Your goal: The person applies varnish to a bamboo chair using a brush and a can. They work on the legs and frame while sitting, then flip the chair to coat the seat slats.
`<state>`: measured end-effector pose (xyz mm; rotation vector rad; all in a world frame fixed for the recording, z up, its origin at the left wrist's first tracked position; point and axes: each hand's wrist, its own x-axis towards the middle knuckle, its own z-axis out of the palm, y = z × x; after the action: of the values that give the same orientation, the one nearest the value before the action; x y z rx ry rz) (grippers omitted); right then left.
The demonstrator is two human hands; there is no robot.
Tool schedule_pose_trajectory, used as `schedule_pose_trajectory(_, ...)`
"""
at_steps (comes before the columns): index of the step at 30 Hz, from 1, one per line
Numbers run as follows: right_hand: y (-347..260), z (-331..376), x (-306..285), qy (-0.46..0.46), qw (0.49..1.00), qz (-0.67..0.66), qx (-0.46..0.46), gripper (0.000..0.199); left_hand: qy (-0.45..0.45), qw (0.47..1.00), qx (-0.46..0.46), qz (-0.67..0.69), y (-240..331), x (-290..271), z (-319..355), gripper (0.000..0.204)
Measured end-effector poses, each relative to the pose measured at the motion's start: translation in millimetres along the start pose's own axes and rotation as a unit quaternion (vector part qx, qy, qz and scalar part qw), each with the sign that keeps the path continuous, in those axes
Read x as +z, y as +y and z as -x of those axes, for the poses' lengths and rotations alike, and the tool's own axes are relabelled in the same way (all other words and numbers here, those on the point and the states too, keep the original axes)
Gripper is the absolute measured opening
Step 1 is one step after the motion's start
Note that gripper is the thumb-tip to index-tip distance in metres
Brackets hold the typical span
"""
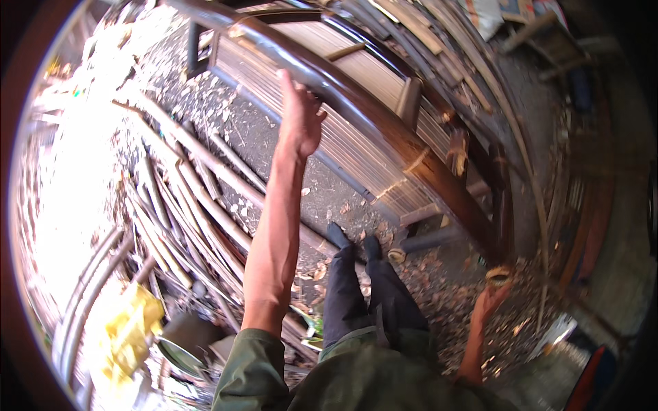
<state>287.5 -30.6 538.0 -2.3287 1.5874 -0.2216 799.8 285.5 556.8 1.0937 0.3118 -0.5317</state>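
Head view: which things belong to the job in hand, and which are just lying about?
Likely in the job:
dark bamboo rail, by the left hand
hollow bamboo end, at the right hand
slatted panel, beside the rail

Probably just lying about:
loose poles, left side
yellow crumpled sheet, lower left

Texts, labels, numbers, signs: none legible. One possible carrier: coloured packaging (519,9), situated beyond the far edge of the bamboo bench (373,120); any print on it is too small and blurred to read.
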Motion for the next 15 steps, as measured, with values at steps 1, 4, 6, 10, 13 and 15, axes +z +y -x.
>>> schedule_pose_trajectory(1, -1, 1, -1, -0.004, 1.0, 0.007, 0.0, 0.071, -0.014, 1.0, -0.009, 0.013, 1, -7, -4, 0.112)
schedule_pose_trajectory(4, 11, 0, 14, 0.041, 0.999, 0.022, -0.027, 0.069, -0.041, 0.996, -0.033, 0.072, 10, -36, -27, 0.113)
schedule_pose_trajectory(6, 34, -7, 24, 0.058, 0.997, -0.042, -0.025, 0.067, -0.012, 0.989, -0.061, 0.137, 24, -44, -51, 0.114)
schedule_pose_trajectory(10, 54, 10, 34, 0.103, 0.985, 0.127, -0.057, 0.066, -0.01, 0.988, -0.06, 0.141, 72, -79, -99, 0.117)
schedule_pose_trajectory(13, 94, 24, 35, 0.133, 0.99, 0.043, 0.012, 0.073, 0.086, 0.975, -0.065, 0.193, 103, -108, -137, 0.101)
schedule_pose_trajectory(15, 66, 34, 66, 0.149, 0.981, 0.123, 0.015, 0.074, -0.04, 0.965, 0.003, 0.258, 136, -175, -170, 0.099)
